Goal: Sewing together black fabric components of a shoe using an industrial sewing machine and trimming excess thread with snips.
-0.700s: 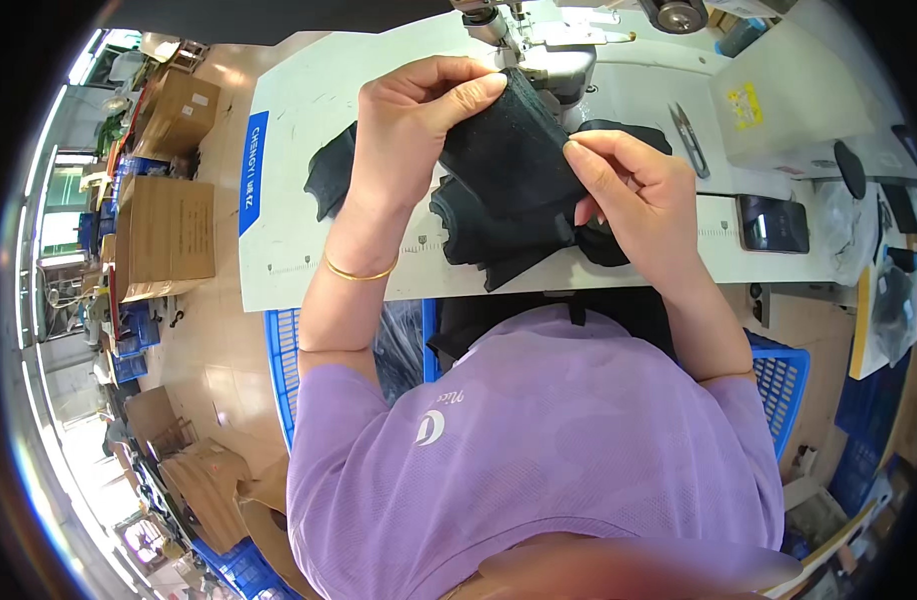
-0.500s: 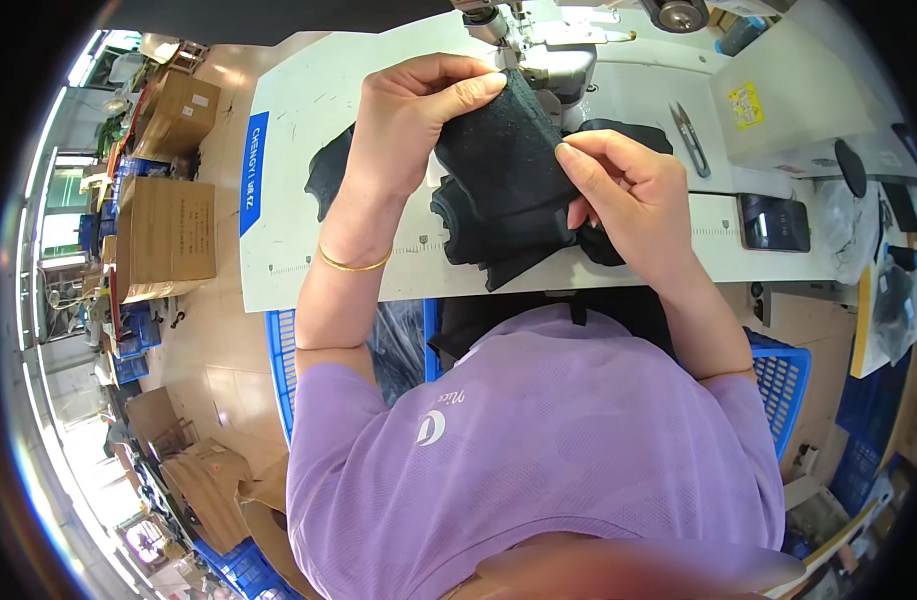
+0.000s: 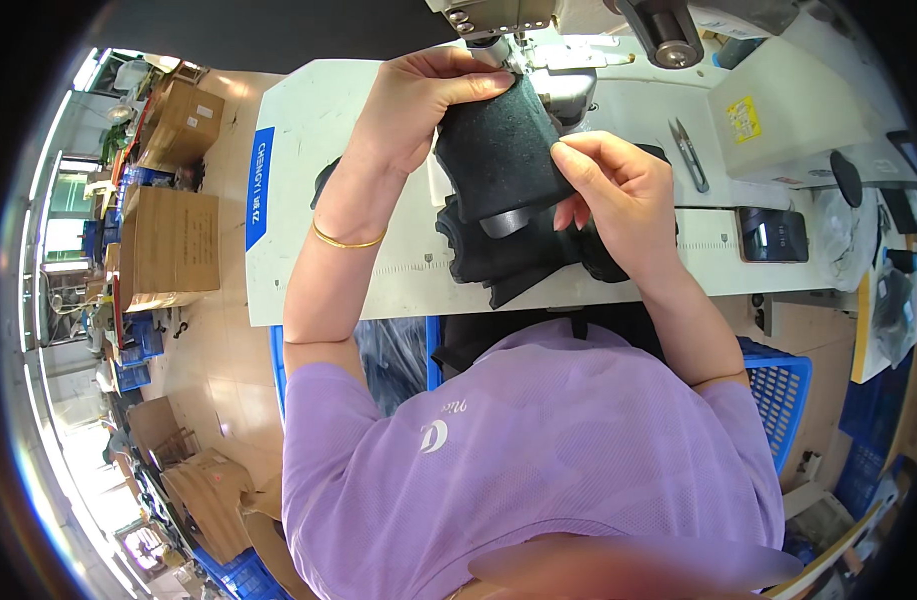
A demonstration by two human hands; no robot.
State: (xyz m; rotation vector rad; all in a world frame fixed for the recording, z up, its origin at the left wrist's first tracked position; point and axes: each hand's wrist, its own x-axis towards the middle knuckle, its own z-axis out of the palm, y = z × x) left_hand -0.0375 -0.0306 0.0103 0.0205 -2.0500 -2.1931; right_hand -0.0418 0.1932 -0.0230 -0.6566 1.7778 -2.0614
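Over white tabletop (image 3: pixel 304 130), I note left hand (image 3: pixel 411 108) and right hand (image 3: pixel 624 190) pinching black fabric panel (image 3: pixel 499 145), seemingly unfinished, black cloth pile (image 3: pixel 474 262) beneath unverified.

Two hands show, one left hand (image 3: pixel 414 115) and one right hand (image 3: pixel 619 195), with one held black cloth (image 3: pixel 499 145) between them; the other black pieces (image 3: pixel 489 268) overlap too much to count. The frame has one table (image 3: pixel 314 130), one sewing machine (image 3: pixel 499 14), one phone (image 3: pixel 774 236), one pair of snips (image 3: pixel 690 160), one bracelet (image 3: pixel 344 241) and one translucent bin (image 3: pixel 794 105). Two upright cardboard boxes (image 3: pixel 174 245) stand at upper left; those at lower left cannot be counted surely.
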